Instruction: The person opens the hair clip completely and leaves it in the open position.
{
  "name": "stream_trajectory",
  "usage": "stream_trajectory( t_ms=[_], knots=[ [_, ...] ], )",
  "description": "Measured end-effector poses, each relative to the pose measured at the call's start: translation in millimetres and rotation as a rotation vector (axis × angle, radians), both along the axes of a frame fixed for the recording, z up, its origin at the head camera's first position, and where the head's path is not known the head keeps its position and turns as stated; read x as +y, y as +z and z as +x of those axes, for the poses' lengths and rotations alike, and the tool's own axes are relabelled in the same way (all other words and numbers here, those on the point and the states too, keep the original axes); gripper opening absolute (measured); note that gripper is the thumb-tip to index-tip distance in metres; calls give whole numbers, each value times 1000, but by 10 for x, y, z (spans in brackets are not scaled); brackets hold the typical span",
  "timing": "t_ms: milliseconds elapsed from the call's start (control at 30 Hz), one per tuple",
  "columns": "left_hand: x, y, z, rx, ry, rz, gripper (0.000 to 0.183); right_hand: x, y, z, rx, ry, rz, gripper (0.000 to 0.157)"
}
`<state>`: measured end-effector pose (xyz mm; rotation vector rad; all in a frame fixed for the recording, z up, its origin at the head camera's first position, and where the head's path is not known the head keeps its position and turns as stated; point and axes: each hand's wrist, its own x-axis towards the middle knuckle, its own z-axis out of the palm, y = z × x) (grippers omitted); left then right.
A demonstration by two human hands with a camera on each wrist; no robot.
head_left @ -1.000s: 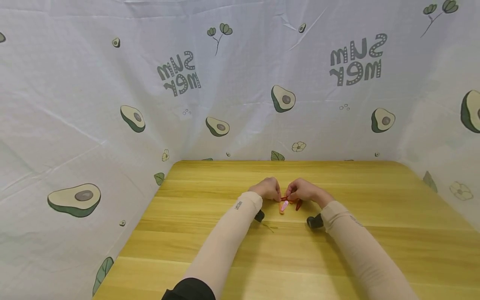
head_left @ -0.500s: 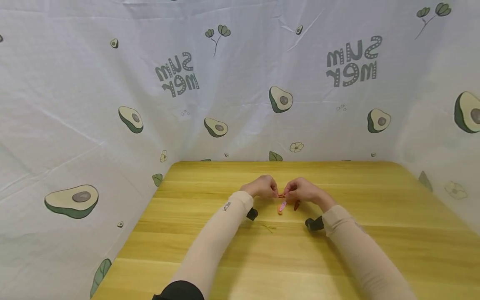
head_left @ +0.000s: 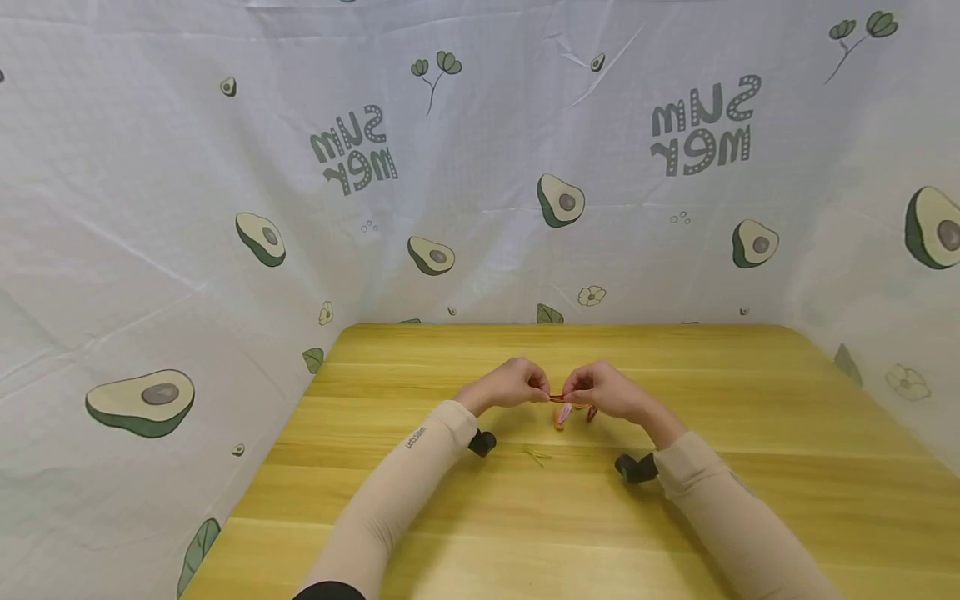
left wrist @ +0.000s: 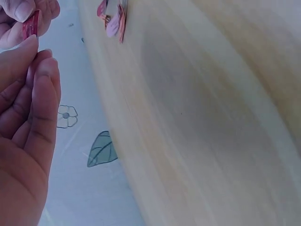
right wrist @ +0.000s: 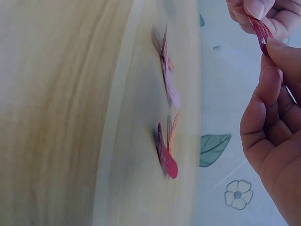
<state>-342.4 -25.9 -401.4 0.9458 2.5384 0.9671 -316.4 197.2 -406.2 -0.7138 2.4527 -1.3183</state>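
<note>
In the head view, my left hand point(head_left: 513, 383) and right hand point(head_left: 603, 390) meet over the table's middle, pinching opposite ends of a red snap hair clip point(head_left: 557, 398). The clip point(right wrist: 262, 36) shows open slots along its length in the right wrist view. Below on the wood lie other hair clips: a pink one point(right wrist: 170, 84), a dark red one point(right wrist: 166, 157) and an orange one point(right wrist: 173, 134). From the left wrist, the held clip point(left wrist: 30, 26) is partly covered by fingertips of both hands.
Thin yellow-green strips point(head_left: 538, 456) lie on the wooden table point(head_left: 420, 500), nearer me than the clips. A white curtain point(head_left: 480, 150) with avocado prints hangs behind the table and along its sides. Black wrist cameras point(head_left: 636, 468) jut out beneath both wrists.
Both hands have come up and closer to me with the red hair clip between them. The left forearm has swung outward to the left, while the other clips stay on the table.
</note>
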Motion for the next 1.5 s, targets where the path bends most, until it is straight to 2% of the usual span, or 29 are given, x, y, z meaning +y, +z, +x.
stream_trajectory(
  t_ms=[100, 267, 600, 833, 1133, 1500],
  knots=[
    [-37, 9, 87, -15, -3, 24, 12, -14, 24, 77, 8, 23, 0, 15],
    [-89, 18, 220, -10, -12, 66, 13, -32, 44, 190, 34, 15, 13, 13],
    [-181, -15, 413, -2, 30, 201, 9, -82, 33, 368, 60, -17, -24, 17],
    [-236, -66, 475, -14, 58, 263, 9, -134, -2, 454, 57, -31, -69, 18],
    [-231, -27, 530, 10, 100, 280, 9, -191, -1, 492, 70, -69, -77, 18],
    [-195, 6, 590, 54, 132, 271, 11, -253, -14, 530, 117, -215, -70, 13]
  ],
)
